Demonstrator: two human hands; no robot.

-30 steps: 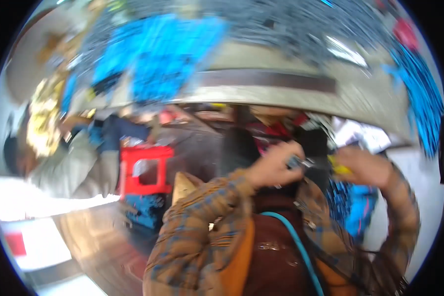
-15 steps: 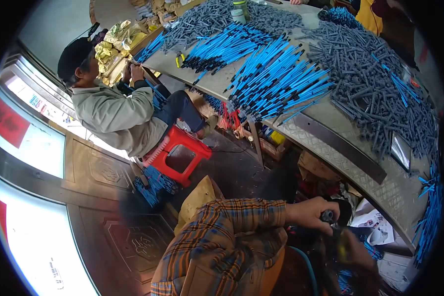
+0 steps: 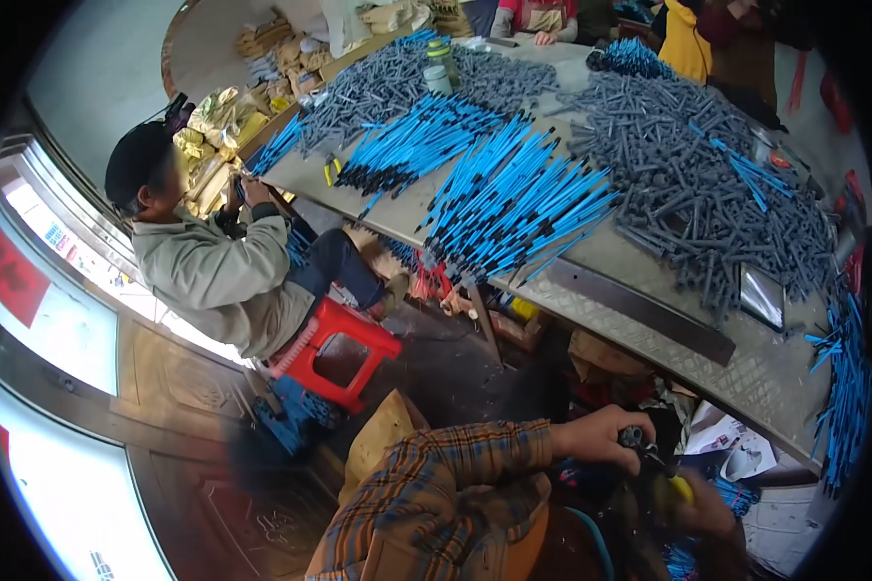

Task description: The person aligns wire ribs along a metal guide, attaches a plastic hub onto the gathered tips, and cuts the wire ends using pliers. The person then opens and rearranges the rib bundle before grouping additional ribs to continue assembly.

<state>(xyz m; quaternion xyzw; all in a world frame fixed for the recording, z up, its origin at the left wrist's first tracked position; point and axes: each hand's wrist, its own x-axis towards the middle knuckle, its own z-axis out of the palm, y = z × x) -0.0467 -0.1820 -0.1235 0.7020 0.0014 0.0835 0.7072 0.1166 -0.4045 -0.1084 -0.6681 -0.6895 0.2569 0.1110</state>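
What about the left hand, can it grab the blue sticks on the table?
Probably not now: the left hand holds a dark piece, with the table edge between it and the blue sticks.

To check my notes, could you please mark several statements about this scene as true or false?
1. The left hand grips a dark cylindrical piece. True.
2. The co-worker at left is standing. False: the co-worker sits on a red stool.
3. Blue rods with black ends lie on the table. True.
4. The grey pieces are packed in a box. False: the grey pieces lie heaped on the table.
5. The right hand rests on the table. False: the right hand holds a yellow item.
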